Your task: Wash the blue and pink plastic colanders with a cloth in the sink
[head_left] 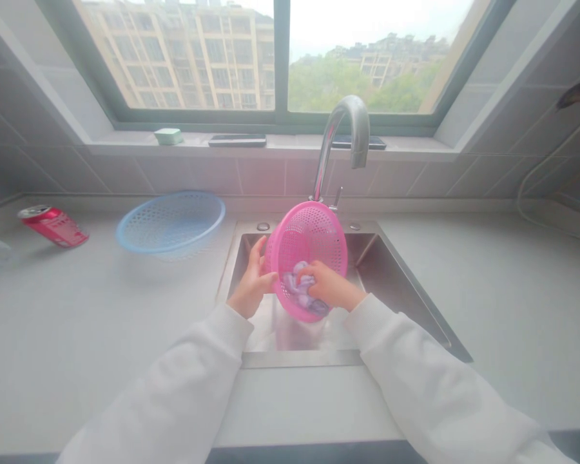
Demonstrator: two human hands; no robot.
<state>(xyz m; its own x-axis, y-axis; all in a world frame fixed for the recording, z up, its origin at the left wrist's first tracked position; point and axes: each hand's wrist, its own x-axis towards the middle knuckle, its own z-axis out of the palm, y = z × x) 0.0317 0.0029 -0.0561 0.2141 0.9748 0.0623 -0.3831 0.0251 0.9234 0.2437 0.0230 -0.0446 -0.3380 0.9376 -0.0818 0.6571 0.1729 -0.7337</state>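
Holding the pink basket tilted over the sink, your left hand grips its rim while your right hand curls over the purple lumps inside.

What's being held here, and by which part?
The left hand holds the pink perforated plastic basket by its rim. The right hand is on a purple-and-white item inside it; whether that's gripped can't be told.
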